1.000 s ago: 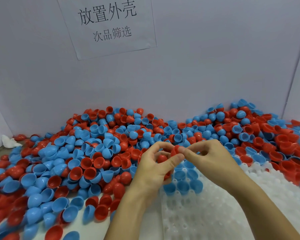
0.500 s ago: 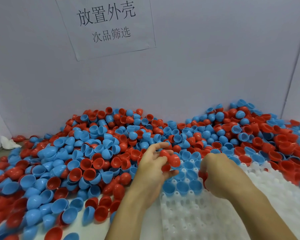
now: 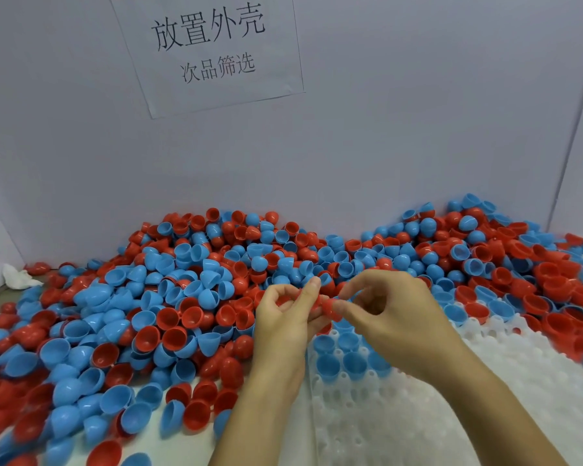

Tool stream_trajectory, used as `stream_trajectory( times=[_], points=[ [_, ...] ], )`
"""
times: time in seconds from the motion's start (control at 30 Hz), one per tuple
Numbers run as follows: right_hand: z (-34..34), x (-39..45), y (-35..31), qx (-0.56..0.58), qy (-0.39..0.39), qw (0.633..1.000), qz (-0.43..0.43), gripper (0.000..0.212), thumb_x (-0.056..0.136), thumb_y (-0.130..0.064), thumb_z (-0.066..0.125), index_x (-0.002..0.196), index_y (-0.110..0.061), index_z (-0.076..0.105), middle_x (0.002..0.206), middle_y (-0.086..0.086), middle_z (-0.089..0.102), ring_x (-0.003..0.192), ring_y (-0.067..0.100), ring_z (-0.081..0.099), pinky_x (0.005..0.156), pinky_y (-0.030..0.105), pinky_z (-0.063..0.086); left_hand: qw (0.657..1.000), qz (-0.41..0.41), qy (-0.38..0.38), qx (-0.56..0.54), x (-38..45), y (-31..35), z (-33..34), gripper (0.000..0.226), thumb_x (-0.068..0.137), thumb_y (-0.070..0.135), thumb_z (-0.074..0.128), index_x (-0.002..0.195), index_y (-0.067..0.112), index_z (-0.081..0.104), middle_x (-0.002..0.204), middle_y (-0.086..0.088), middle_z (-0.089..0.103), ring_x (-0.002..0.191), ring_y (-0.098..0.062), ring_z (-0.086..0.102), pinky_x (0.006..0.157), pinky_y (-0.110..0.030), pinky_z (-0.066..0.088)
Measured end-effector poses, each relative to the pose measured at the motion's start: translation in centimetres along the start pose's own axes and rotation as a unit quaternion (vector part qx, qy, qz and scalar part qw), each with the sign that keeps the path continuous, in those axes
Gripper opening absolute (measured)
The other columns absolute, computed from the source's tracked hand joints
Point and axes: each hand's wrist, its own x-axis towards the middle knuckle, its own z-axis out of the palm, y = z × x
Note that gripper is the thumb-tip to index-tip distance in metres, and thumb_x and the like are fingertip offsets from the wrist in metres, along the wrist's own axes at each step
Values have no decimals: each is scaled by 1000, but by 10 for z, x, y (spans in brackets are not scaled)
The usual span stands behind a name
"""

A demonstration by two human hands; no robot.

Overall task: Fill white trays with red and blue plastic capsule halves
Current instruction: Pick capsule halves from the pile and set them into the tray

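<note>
A big heap of red and blue capsule halves (image 3: pixel 196 297) fills the table from the left edge all the way to the right, and it is piled up against the grey wall (image 3: pixel 401 129) at the back. On the right the wall turns a corner, so the heap is boxed in there. The only bare bits of table are small white patches near the front left, between loose halves. At the far left edge a crumpled white cloth (image 3: pixel 17 277) lies beside the heap. The white tray (image 3: pixel 435 415) sits at the front right, with rows of round cups. A small group of blue halves (image 3: pixel 347 359) sits in cups at its near-left corner, open side up. Most of the other cups hold nothing, and the heap spills over the tray's far and right edges. Above that corner of the tray the two hands meet. The left hand (image 3: pixel 283 317) is curled and holds some red halves. The right hand (image 3: pixel 387 311) pinches a red half (image 3: pixel 330 309) with thumb and finger, right by the left hand's fingertips. On the wall hangs a tilted white paper sign (image 3: pixel 209 52) with big writing, 放置外壳, and smaller writing under it, 次品筛选.
</note>
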Motion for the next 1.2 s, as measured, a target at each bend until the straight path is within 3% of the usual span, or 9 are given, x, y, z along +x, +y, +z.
stream_trajectory(
  times=[0.13,0.23,0.37,0.53,0.73,0.9,1.07,1.2],
  points=[
    [13,0,0,-45,9,999,-11,8,84,-24,79,81,-29,74,59,-17,61,61,-8,59,54,9,44,999,-23,12,-38,-1,1,3,25,93,20,69,105,1,58,82,-12,77,77,-24,77,61,-25,59],
    [19,2,3,-110,36,993,-27,19,83,-27,80,98,-33,71,82,-23,55,68,-5,57,63,9,48,1000,-16,0,-17,-2,1,4,27,95,26,67,107,2,64,88,-11,78,80,-22,77,65,-27,61],
    [19,1,11,-147,34,988,-43,38,80,-28,82,113,-33,64,100,-20,51,86,-3,51,69,4,38,999,-25,-2,-21,-3,2,6,27,95,27,65,101,1,68,88,-11,78,76,-17,76,65,-23,60],
    [18,2,12,-97,42,991,-83,10,89,-21,67,92,-28,74,81,-17,68,81,0,61,72,14,50,1000,-15,-5,11,-2,0,5,32,94,28,66,102,-3,68,87,-12,74,77,-18,69,76,-31,58],
    [12,5,15,-24,111,991,-73,19,93,-7,63,87,-20,76,72,-18,68,79,-4,63,67,7,47,998,-29,-43,28,-1,-2,1,26,93,26,68,101,1,73,84,-12,70,71,-19,63,64,-25,55],
    [6,8,19,-22,110,992,-58,19,93,-9,65,85,-21,77,71,-22,67,78,-7,64,67,5,46,998,-7,-67,17,-2,0,0,29,72,33,74,90,11,79,88,-7,76,80,-14,70,73,-23,57],
    [5,7,19,-17,119,992,-37,13,93,-13,67,95,-22,75,73,-22,65,79,-10,63,66,2,47,996,22,-84,34,-2,2,-3,23,71,34,76,89,20,81,96,-7,78,92,-17,74,80,-26,56],
    [7,6,15,1,164,986,-35,22,88,-14,74,80,-28,59,65,-13,64,70,-5,64,60,6,48,995,22,-84,49,-3,1,-2,26,73,34,76,94,18,81,100,-7,78,96,-20,74,83,-28,57]
  ],
)
